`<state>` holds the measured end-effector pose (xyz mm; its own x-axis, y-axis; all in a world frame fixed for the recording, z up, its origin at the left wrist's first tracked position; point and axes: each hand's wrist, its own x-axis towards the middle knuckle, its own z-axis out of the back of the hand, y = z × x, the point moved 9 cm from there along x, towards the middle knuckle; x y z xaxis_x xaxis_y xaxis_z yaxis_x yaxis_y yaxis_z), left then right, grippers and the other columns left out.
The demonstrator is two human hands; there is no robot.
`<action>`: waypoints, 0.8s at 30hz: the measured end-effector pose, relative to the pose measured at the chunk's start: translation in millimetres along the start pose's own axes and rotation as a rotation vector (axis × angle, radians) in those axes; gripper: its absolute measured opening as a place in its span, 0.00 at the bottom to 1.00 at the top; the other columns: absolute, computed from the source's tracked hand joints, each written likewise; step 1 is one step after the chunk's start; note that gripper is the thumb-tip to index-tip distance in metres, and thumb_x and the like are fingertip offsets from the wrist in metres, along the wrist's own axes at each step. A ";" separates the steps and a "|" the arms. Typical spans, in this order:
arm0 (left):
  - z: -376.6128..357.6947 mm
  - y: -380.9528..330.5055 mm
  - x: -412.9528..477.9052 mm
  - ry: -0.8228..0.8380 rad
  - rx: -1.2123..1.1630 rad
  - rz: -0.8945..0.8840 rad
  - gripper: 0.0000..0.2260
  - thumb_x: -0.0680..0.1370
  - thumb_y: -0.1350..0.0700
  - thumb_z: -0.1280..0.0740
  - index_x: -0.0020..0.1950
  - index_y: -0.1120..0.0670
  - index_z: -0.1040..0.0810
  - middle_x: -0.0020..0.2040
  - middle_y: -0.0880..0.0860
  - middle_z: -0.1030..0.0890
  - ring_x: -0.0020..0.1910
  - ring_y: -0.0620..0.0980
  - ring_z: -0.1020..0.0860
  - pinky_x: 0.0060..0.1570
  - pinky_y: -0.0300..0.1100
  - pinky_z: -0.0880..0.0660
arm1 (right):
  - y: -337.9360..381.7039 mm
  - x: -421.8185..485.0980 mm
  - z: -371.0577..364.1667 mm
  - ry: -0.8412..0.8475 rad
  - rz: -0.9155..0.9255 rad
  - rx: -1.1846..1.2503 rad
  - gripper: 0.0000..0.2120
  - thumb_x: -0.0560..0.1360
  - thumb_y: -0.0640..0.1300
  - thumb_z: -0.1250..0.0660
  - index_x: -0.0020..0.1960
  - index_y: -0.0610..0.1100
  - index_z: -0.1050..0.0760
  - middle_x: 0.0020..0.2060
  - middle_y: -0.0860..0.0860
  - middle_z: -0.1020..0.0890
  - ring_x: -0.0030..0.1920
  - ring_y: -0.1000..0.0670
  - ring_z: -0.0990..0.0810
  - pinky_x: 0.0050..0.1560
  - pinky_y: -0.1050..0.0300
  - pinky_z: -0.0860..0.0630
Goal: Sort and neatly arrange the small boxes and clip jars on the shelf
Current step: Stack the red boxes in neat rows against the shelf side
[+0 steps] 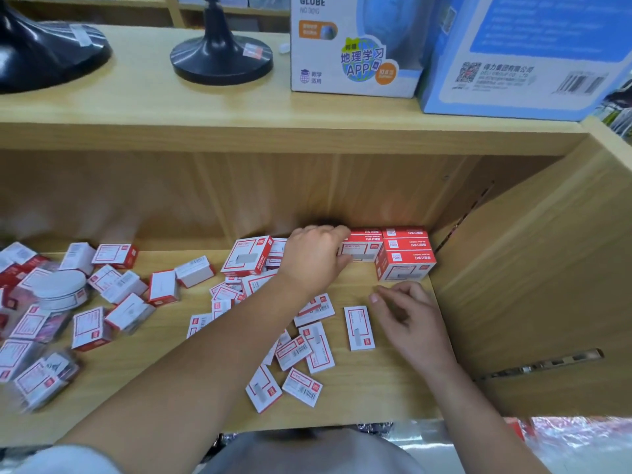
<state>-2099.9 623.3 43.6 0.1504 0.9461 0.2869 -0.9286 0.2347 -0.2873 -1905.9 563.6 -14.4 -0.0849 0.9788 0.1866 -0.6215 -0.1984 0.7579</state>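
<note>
Several small red-and-white boxes lie scattered across the wooden shelf (359, 401). A tidy stack of boxes (407, 254) stands in the back right corner. My left hand (313, 258) reaches to the back and grips a red-and-white box (362, 251) beside that stack, thumb on its front and fingers over its top. My right hand (407, 316) hovers low in front of the stack, fingers loosely curled and holding nothing, just right of a flat box (359, 328). A round clip jar (60, 289) with a white lid sits at the left among more boxes.
The shelf's right side wall (533, 285) stands close to the stack. On the shelf above are two black stand bases (222, 59), a white globe carton (355, 46) and a blue carton (526, 56). Packaged goods show below the front edge.
</note>
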 end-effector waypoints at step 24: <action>32.4 68.3 -254.9 -0.113 -0.104 0.213 0.23 0.79 0.36 0.34 0.71 0.44 0.22 0.79 0.52 0.33 0.77 0.60 0.34 0.72 0.65 0.37 | 71.8 -84.2 -89.1 0.378 0.154 -0.362 0.47 0.65 0.83 0.42 0.78 0.61 0.37 0.80 0.44 0.40 0.80 0.35 0.47 0.73 0.33 0.36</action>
<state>-2212.6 390.9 -19.5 -0.0887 0.9472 0.3082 -0.8946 0.0603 -0.4428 -2012.8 471.5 -31.4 -0.4287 0.9034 -0.0099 -0.8025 -0.3758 0.4634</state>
